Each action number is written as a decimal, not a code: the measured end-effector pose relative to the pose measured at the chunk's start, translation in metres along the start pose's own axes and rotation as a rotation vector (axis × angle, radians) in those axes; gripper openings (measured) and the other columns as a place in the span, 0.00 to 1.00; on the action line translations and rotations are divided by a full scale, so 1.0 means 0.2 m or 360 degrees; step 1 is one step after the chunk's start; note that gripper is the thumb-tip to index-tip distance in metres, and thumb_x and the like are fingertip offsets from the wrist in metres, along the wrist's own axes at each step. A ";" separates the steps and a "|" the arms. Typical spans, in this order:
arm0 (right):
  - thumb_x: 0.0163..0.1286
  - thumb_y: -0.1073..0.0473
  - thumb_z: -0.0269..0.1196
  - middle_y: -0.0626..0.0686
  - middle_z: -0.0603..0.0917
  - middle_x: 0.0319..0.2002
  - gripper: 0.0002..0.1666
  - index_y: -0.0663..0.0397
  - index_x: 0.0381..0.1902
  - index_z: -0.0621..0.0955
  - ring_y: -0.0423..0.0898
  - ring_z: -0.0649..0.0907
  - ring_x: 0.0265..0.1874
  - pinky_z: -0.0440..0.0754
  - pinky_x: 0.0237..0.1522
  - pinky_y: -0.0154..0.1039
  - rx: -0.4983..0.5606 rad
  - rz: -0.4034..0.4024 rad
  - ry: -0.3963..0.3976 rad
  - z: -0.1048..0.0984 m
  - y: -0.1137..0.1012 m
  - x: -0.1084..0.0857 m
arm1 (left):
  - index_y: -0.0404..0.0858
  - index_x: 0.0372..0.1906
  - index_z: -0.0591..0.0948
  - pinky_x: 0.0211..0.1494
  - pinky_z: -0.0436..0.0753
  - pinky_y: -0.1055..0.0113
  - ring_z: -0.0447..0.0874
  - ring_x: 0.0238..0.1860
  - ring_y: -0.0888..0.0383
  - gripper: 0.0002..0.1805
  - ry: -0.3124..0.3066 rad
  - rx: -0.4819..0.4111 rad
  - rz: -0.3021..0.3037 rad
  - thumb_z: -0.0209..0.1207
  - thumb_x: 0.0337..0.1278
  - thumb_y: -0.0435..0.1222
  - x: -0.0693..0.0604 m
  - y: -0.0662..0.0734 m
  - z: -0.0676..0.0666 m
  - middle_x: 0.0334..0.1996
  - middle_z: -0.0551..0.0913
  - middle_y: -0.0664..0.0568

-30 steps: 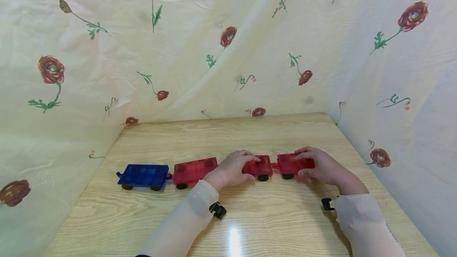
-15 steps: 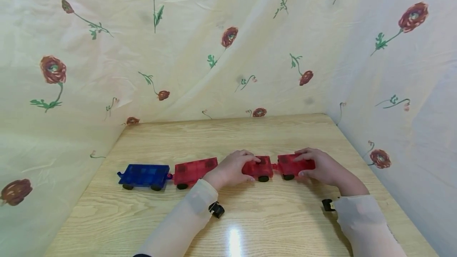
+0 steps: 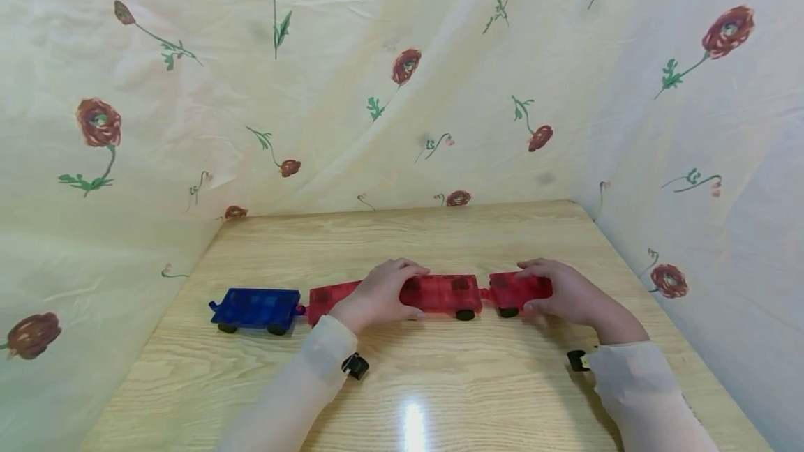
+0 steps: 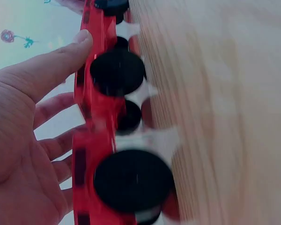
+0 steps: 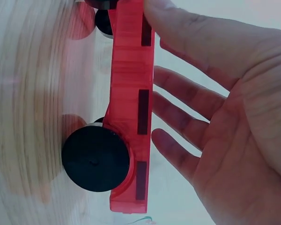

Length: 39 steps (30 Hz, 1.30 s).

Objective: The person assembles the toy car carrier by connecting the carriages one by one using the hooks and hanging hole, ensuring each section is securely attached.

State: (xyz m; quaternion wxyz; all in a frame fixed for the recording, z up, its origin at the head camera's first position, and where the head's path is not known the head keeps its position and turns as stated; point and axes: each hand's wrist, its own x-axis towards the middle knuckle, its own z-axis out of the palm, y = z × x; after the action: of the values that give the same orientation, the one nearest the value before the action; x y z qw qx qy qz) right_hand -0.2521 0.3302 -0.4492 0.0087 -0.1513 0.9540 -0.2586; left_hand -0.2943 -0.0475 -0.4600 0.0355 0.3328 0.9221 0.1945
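Observation:
Toy train cars stand coupled in a row on the table in the head view. At the left is a blue car (image 3: 254, 307), then a red car (image 3: 326, 298), a middle red car (image 3: 446, 295) and a right-end red car (image 3: 507, 290). My left hand (image 3: 377, 298) arches over the coupling between the left and middle red cars, hiding it. In the left wrist view its thumb lies along the red side, with the other fingers loosely spread beyond. My right hand (image 3: 562, 295) holds the right-end car, thumb on the near side and fingers on the far side.
The wooden table (image 3: 477, 389) carries the row across its middle. A floral cloth (image 3: 339, 89) hangs behind and along both sides. A small black wrist camera (image 3: 356, 366) sits at the left sleeve, another black camera (image 3: 576, 360) at the right one.
My left hand has slid left from the middle red car toward its left coupling, uncovering more of that car. The cars and my right hand stay nearly in place; the head view shifts slightly.

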 end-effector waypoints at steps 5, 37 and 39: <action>0.57 0.55 0.83 0.62 0.74 0.72 0.37 0.53 0.64 0.84 0.68 0.71 0.70 0.76 0.63 0.67 0.0003 0.0011 -0.0038 0.00 0.00 0.01 | 0.54 0.79 0.69 0.73 0.71 0.47 0.68 0.72 0.51 0.48 -0.0003 0.0008 -0.0032 0.75 0.55 0.58 -0.07 -0.08 -0.03 0.72 0.71 0.58; 0.58 0.53 0.82 0.62 0.78 0.68 0.35 0.51 0.63 0.85 0.68 0.73 0.67 0.81 0.59 0.63 0.0013 -0.0060 -0.0039 0.02 0.04 0.02 | 0.54 0.73 0.78 0.66 0.80 0.48 0.77 0.66 0.50 0.44 0.0168 -0.0214 -0.0338 0.82 0.47 0.44 -0.47 -0.39 -0.13 0.65 0.79 0.58; 0.58 0.53 0.82 0.62 0.78 0.68 0.35 0.51 0.63 0.85 0.68 0.73 0.67 0.80 0.60 0.64 0.0021 -0.0057 -0.0039 0.02 0.04 0.02 | 0.54 0.73 0.78 0.66 0.79 0.48 0.77 0.66 0.50 0.44 0.0168 -0.0230 -0.0344 0.82 0.47 0.44 -0.47 -0.39 -0.14 0.65 0.79 0.58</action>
State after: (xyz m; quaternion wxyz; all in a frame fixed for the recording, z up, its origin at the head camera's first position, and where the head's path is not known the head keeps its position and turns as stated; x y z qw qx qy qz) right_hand -0.2571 0.3338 -0.4562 0.0168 -0.1715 0.9492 -0.2632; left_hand -0.2723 -0.1705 -0.4702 0.0315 0.2173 0.9367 0.2727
